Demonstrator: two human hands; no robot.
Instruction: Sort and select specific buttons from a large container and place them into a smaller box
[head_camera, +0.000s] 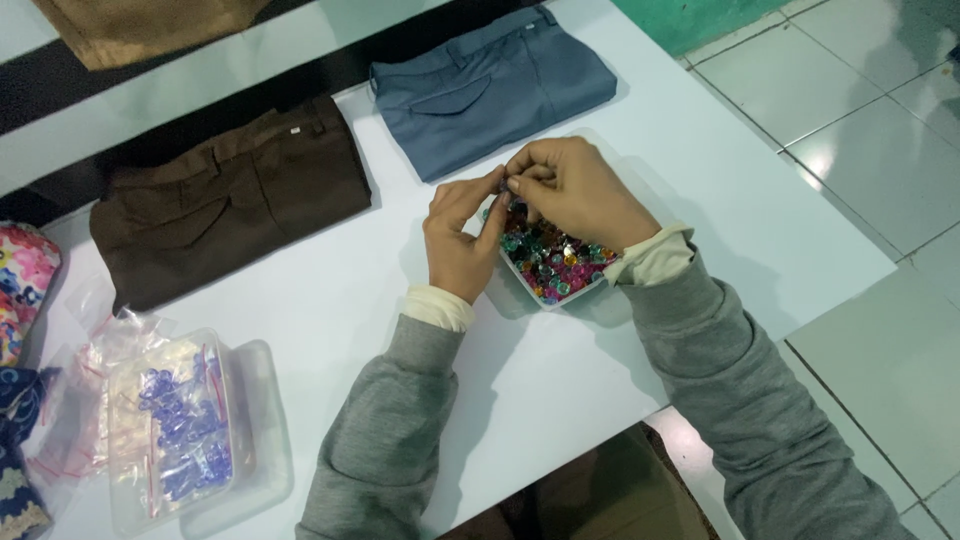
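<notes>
My left hand (458, 232) and my right hand (572, 188) meet fingertip to fingertip above a small white tray (578, 293) filled with several colourful beads (553, 257). Both hands pinch something tiny between thumb and fingers at the point where they touch; it is too small to make out, probably a bead. The hands hide the far part of the tray. Grey sleeves with cream cuffs cover both wrists.
Folded blue-grey trousers (490, 85) lie beyond the hands, folded brown trousers (225, 200) to the left. A clear plastic box (180, 430) with blue pieces in small bags sits at the near left, loose bags beside it. Floral fabric (22, 275) is at the left edge. Tiled floor (880, 140) lies right of the white table (560, 390).
</notes>
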